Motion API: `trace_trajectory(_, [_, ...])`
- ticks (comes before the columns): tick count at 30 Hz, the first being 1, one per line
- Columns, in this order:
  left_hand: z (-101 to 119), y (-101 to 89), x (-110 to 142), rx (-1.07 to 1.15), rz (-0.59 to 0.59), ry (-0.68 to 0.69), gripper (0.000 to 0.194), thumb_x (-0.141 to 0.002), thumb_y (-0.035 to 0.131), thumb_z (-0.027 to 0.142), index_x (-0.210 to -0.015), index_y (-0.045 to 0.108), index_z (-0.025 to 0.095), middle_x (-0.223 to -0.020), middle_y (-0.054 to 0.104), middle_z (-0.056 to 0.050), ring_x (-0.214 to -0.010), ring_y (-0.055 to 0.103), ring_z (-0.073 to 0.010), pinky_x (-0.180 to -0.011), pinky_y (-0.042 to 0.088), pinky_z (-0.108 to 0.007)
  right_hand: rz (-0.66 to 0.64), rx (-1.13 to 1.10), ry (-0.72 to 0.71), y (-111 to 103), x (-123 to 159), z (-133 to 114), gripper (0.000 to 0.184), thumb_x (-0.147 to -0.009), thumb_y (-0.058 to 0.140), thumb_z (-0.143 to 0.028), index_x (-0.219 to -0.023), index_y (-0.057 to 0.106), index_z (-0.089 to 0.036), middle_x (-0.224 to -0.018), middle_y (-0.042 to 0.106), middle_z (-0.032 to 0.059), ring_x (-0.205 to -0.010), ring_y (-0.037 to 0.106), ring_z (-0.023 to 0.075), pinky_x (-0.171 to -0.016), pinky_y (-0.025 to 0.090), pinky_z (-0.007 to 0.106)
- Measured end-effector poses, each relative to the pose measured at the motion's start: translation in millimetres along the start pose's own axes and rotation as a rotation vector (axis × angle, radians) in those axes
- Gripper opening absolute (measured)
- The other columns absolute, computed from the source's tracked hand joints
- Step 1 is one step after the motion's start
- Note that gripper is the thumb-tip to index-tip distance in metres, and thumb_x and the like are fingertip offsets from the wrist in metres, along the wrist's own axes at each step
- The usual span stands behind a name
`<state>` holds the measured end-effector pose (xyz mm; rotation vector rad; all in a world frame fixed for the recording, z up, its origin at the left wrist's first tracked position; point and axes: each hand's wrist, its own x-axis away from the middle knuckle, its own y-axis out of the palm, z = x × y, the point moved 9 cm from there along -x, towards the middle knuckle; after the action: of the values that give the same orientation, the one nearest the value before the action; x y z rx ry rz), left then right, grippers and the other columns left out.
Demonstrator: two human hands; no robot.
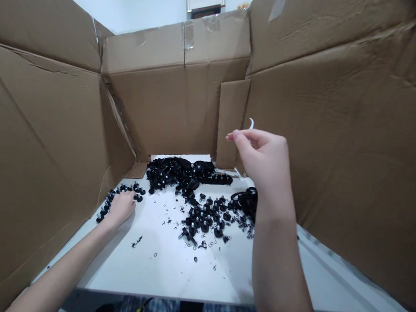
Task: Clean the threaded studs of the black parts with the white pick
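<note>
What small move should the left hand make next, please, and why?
Probably it should lift slightly off the studded black parts at the left. The left hand rests over that group and hides some of it; whether it holds one cannot be seen. More such parts lie loose in the middle.
</note>
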<state>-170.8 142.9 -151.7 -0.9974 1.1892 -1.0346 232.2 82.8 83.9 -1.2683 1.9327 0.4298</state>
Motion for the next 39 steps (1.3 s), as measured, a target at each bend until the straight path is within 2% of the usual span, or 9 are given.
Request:
trace_trajectory(3, [19,1.8,-15,-0.026,0.022,0.001,0.034,-0.092,0.058,0.035,-0.121,0.058,0.017,-0.124,0.060,-0.010,-0.107,0.061,-0.0230,-0.090,0.053,-0.045,-0.010,0.001,-0.013,2,1,-3,0.025,-0.081,0.058,-0.034,-0.075,0.076,-0.018,-0.060,0.065,0.0003,-0.052,0.046,0.0113,-0.058,0.037,0.029])
trace_trajectory(7, [42,13.3,-43,-0.011,0.029,-0.042,0.036,-0.092,0.059,0.035,-0.122,0.057,0.016,-0.124,0.060,-0.011,-0.106,0.061,-0.0231,-0.089,0.053,-0.045,-0.029,0.013,-0.014,6,2,-3,0.026,-0.081,0.058,-0.036,-0.076,0.077,-0.018,-0.057,0.063,0.0001,-0.050,0.045,0.0118,-0.057,0.037,0.029])
trace_trajectory(10, [48,21.0,-57,0.022,0.042,-0.119,0.037,-0.091,0.059,0.035,-0.123,0.057,0.015,-0.124,0.059,-0.011,-0.107,0.061,-0.0235,-0.089,0.053,-0.045,-0.038,0.011,-0.009,8,2,-3,0.026,-0.080,0.059,-0.037,-0.076,0.077,-0.018,-0.058,0.064,0.0010,-0.050,0.047,0.0129,-0.055,0.036,0.029])
trace_trajectory(14, [42,25.0,-64,0.096,0.011,-0.188,0.036,-0.092,0.059,0.035,-0.123,0.057,0.016,-0.123,0.060,-0.011,-0.105,0.062,-0.0230,-0.088,0.054,-0.044,-0.045,0.006,0.009,9,2,-1,0.027,-0.080,0.059,-0.039,-0.076,0.077,-0.019,-0.053,0.060,-0.0002,-0.046,0.042,0.0122,-0.052,0.033,0.029])
trace_trajectory(19, [28,15.7,-55,0.189,-0.071,-0.147,0.036,-0.092,0.058,0.035,-0.123,0.057,0.016,-0.123,0.060,-0.010,-0.104,0.062,-0.0229,-0.087,0.054,-0.044,-0.027,0.022,0.006,7,3,-3,0.025,-0.080,0.060,-0.036,-0.076,0.077,-0.019,-0.052,0.058,-0.0014,-0.046,0.038,0.0107,-0.054,0.034,0.029])
trace_trajectory(24, [19,7.8,-23,0.214,-0.185,-0.020,0.035,-0.092,0.059,0.035,-0.121,0.058,0.015,-0.120,0.061,-0.009,-0.102,0.063,-0.0227,-0.086,0.055,-0.043,-0.035,0.004,-0.017,9,5,-8,0.024,-0.081,0.058,-0.035,-0.076,0.076,-0.019,-0.056,0.061,-0.0008,-0.050,0.044,0.0114,-0.057,0.037,0.030])
trace_trajectory(29, [9,4.7,2,0.141,-0.220,0.066,0.032,-0.092,0.058,0.035,-0.118,0.059,0.016,-0.119,0.062,-0.009,-0.102,0.063,-0.0217,-0.087,0.054,-0.043,-0.066,0.015,-0.037,17,7,-12,0.025,-0.081,0.058,-0.034,-0.076,0.076,-0.018,-0.058,0.062,-0.0011,-0.049,0.043,0.0105,-0.058,0.037,0.029])
trace_trajectory(35, [-9,-3.7,0,-0.004,-0.165,0.017,0.034,-0.092,0.058,0.035,-0.119,0.059,0.016,-0.121,0.061,-0.009,-0.104,0.062,-0.0227,-0.088,0.054,-0.044,-0.080,0.031,-0.045,23,9,-13,0.024,-0.081,0.059,-0.034,-0.073,0.076,-0.018,-0.055,0.059,-0.0027,-0.048,0.041,0.0093,-0.056,0.034,0.028])
trace_trajectory(39, [-7,-7.9,-6,-0.074,-0.148,-0.013,0.036,-0.092,0.059,0.035,-0.121,0.058,0.015,-0.122,0.060,-0.010,-0.105,0.062,-0.0235,-0.088,0.054,-0.045,-0.090,0.027,-0.050,24,8,-13,0.024,-0.082,0.059,-0.033,-0.073,0.075,-0.017,-0.054,0.058,-0.0033,-0.047,0.039,0.0082,-0.055,0.034,0.028])
